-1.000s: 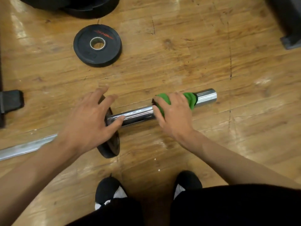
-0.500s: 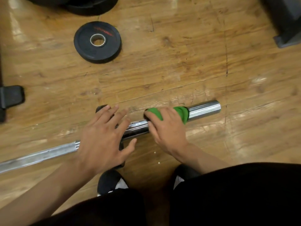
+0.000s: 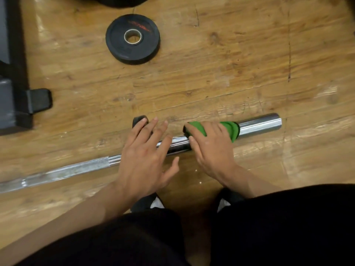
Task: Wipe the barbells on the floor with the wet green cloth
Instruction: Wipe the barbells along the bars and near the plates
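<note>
A barbell (image 3: 259,126) lies across a wooden floor (image 3: 249,64), its right end bare, as the right hand (image 3: 211,148) grips a green cloth (image 3: 230,128) around it and the left hand (image 3: 146,156), fingers spread, covers the bar just beside, a loose plate (image 3: 132,39) lying well apart.
</note>
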{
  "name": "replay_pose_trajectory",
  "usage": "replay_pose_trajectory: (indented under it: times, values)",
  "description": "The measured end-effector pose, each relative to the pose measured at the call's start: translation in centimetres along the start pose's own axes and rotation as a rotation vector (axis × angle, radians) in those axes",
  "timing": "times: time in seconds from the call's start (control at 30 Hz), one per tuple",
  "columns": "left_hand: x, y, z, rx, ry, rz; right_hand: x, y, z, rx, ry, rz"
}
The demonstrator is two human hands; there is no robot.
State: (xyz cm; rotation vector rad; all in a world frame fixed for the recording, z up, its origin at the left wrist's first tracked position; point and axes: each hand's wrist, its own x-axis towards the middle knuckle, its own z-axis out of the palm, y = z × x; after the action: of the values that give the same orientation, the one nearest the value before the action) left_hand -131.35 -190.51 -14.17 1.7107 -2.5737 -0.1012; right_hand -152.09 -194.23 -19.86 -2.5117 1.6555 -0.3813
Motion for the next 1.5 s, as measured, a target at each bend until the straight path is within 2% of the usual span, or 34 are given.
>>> replay_pose_trajectory:
  times: [0.07, 0.13, 0.3, 0.4, 0.43, 0.53, 0.6, 0.67, 0.8, 0.87, 0.93, 1.07, 1.13, 1.2, 1.27, 1.37, 1.43, 1.5]
  values:
    - [-0.1, -0.3, -0.2, 0.015, -0.010, 0.014, 0.3, 0.1, 0.1, -0.002, -0.042, -0.188]
    - [-0.1, -0.5, -0.3, 0.014, -0.009, 0.022, 0.5, 3.0, -0.5, -0.034, -0.056, -0.214]
    - [-0.1, -0.7, 0.0, -0.023, 0.043, 0.000, -1.0, 11.1, -2.5, -0.062, 0.044, 0.186]
    - [0.0, -0.5, 0.0, -0.040, 0.052, -0.019, -0.2, 7.4, -1.2, -0.067, 0.119, 0.369]
    - [0.1, -0.4, 0.0, -0.039, 0.058, -0.022, 0.1, 5.1, -0.5, -0.048, 0.133, 0.331]
    - [0.3, -0.4, 0.0, -0.021, 0.058, -0.011, 0.5, -0.9, 0.8, 0.019, 0.089, 0.012]
    - [0.5, -0.7, -0.1, -0.013, 0.063, -0.001, 1.0, -0.2, 0.6, 0.007, 0.023, -0.168]
    - [0.6, -0.9, -0.1, -0.015, 0.076, 0.000, 0.9, 3.1, -0.2, -0.015, -0.024, -0.199]
    - [0.6, -0.7, 0.3, -0.049, 0.109, -0.018, -0.7, 11.7, -2.0, -0.037, 0.121, 0.100]
    - [0.7, -0.6, 0.5, -0.054, 0.121, -0.032, -0.3, 10.9, -1.6, -0.036, 0.170, 0.302]
    - [0.7, -0.6, 0.5, -0.061, 0.125, -0.040, 0.2, 6.7, -0.4, -0.024, 0.177, 0.357]
    - [0.7, -0.6, 0.5, -0.056, 0.118, -0.028, 0.9, -1.2, 1.1, 0.056, 0.087, -0.024]
    - [0.8, -1.0, 0.5, -0.049, 0.113, -0.016, 1.6, -0.5, 0.8, 0.041, 0.041, -0.166]
    - [1.1, -1.3, 0.4, -0.051, 0.099, -0.014, 1.6, 2.6, 0.0, 0.023, 0.014, -0.210]
    - [1.4, -1.4, 0.3, -0.068, 0.091, -0.027, 0.6, 7.1, -0.9, 0.033, 0.072, -0.103]
    - [1.8, -1.7, 0.3, -0.082, 0.105, -0.055, -0.1, 11.8, -1.7, -0.070, 0.099, 0.183]
    - [2.1, -1.9, 0.4, -0.099, 0.104, -0.068, 0.2, 10.5, -1.1, -0.084, 0.104, 0.371]
    - [2.4, -1.8, 0.4, -0.112, 0.102, -0.081, 0.7, 7.1, -0.3, -0.031, 0.128, 0.355]
